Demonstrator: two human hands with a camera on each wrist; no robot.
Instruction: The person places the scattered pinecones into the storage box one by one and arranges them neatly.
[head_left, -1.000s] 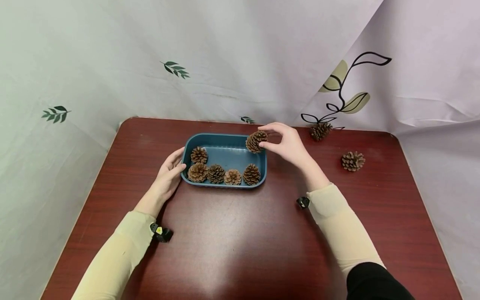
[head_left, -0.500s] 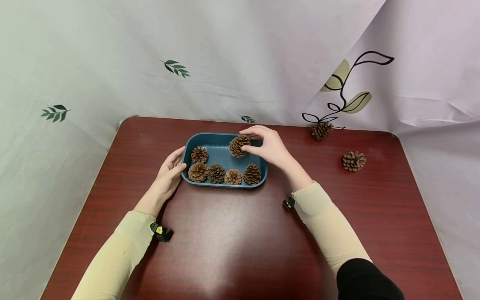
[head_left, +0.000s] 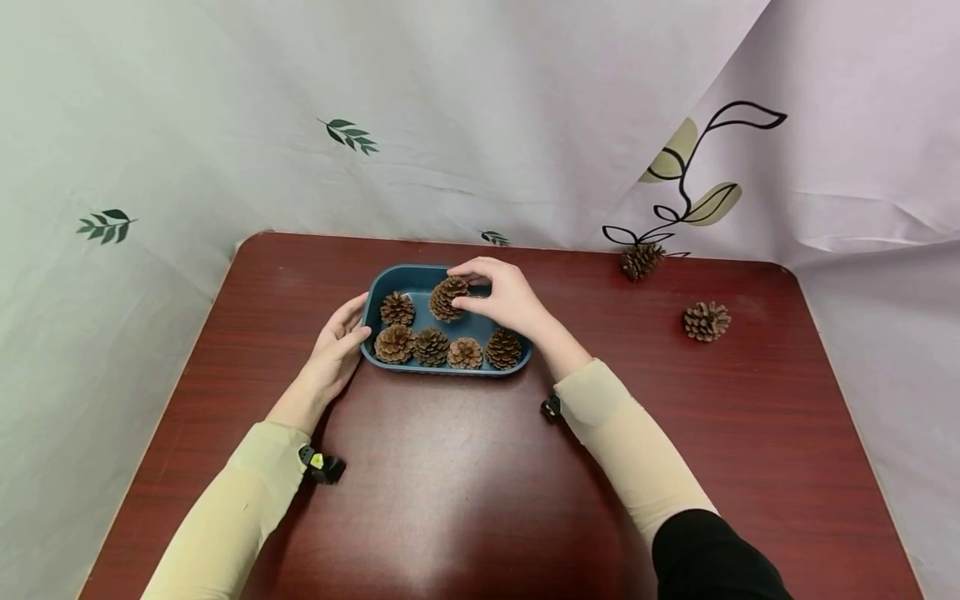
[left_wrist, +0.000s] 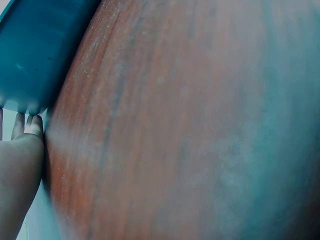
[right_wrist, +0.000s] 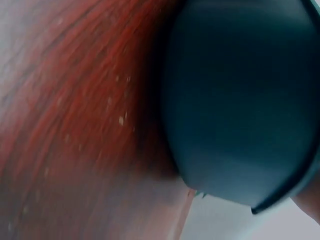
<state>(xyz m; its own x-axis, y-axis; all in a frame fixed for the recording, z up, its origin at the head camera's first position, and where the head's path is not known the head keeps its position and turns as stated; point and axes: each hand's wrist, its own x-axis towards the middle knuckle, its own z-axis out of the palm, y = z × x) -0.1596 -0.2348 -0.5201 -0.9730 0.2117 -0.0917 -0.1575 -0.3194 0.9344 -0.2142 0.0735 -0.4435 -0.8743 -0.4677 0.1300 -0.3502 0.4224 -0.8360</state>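
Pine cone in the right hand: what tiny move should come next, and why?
Maybe lower the held pine cone and let go, because the right hand pinches it over the blue tray, beside the back-left pine cone, where bare floor shows.

This looks like a small cloth-screened filming corner, though whether it stands in a home or an office cannot be told. Beyond the grip of the right hand (head_left: pixel 507 297) on a pine cone (head_left: pixel 446 300), and out to both sides of it, hangs pale, creased cloth (head_left: pixel 480 108) printed with leaf sprigs (head_left: pixel 349 136), meeting the far edge of a reddish wood-grain table (head_left: pixel 450 467) that spreads beneath and around the grip. Nearer the wearer than the grip, small black cameras (head_left: pixel 327 469) sit at both cuffs (head_left: pixel 596 392).
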